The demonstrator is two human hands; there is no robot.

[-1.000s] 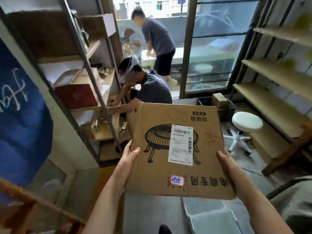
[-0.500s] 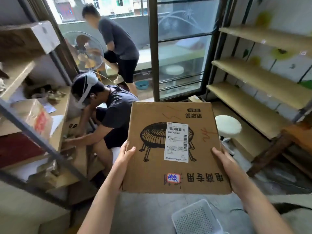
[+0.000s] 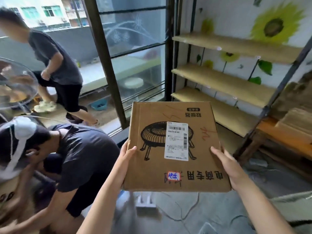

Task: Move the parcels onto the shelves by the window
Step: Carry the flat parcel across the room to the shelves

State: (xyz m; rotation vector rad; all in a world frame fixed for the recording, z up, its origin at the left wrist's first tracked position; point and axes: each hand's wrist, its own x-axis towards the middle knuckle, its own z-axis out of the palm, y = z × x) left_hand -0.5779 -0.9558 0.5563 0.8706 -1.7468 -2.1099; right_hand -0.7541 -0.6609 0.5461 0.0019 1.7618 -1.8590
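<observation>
I hold a flat brown cardboard parcel (image 3: 152, 171) in front of me, printed with a round heater drawing and carrying a white shipping label. My left hand (image 3: 127, 159) grips its left edge and my right hand (image 3: 227, 164) grips its right edge. Beyond the parcel, at the right beside the window, stands a dark metal rack with wooden shelves (image 3: 222, 81); the shelf boards in view are bare. The parcel hangs in the air, short of the lowest shelf.
A person in a dark shirt (image 3: 81, 159) crouches close at my left. Another person (image 3: 55, 65) walks outside the glass sliding door (image 3: 135, 53). A fan (image 3: 15, 83) stands far left. A white object (image 3: 146, 202) and cable lie on the floor below the parcel. Wooden furniture (image 3: 290, 125) sits right.
My view has swung right, from the left rack toward the window shelves. Both hands keep the same grip on the parcel. The crouching person has slid to my left.
</observation>
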